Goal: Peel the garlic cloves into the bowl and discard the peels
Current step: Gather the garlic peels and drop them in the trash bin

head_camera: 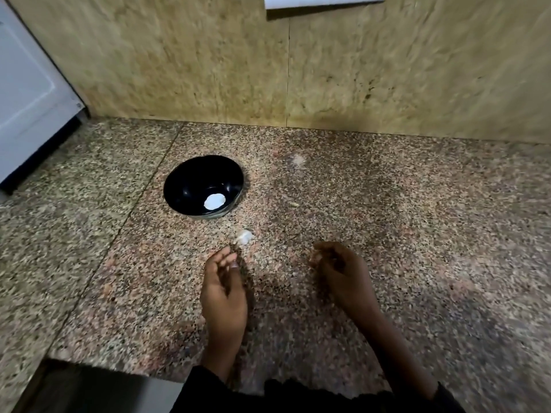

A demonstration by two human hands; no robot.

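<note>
Bowl [203,186] position: a black bowl stands on the speckled stone desk [387,219], toward the wall side of it, and serves as the landmark for all that follows. Inside the bowl, low against its near right wall, lies one white garlic clove [214,201].

Peel scrap [244,236]: a small pale, papery piece lies flat on the desk just beyond the bowl's near right rim, apart from the bowl and apart from both hands. A second tiny pale fragment [294,204] lies on the desk to the right of the bowl, well apart from it.

Left hand [223,290]: it hovers or rests low over the desk on the near side of the bowl, directly behind the peel scrap. The fingers [228,254] are loosely curled and relaxed, thumb slightly apart from them — nothing is visibly held, and the fingertips stop short of the scrap.

Right hand [343,275]: it sits farther to the right of the bowl, level with the left hand. Its fingers are curled inward with the tips drawn close to the thumb. The area is blurred — whether they pinch something small cannot be determined.

A white panel [26,93] stands to the left of the bowl, against the tan wall [179,55].
</note>
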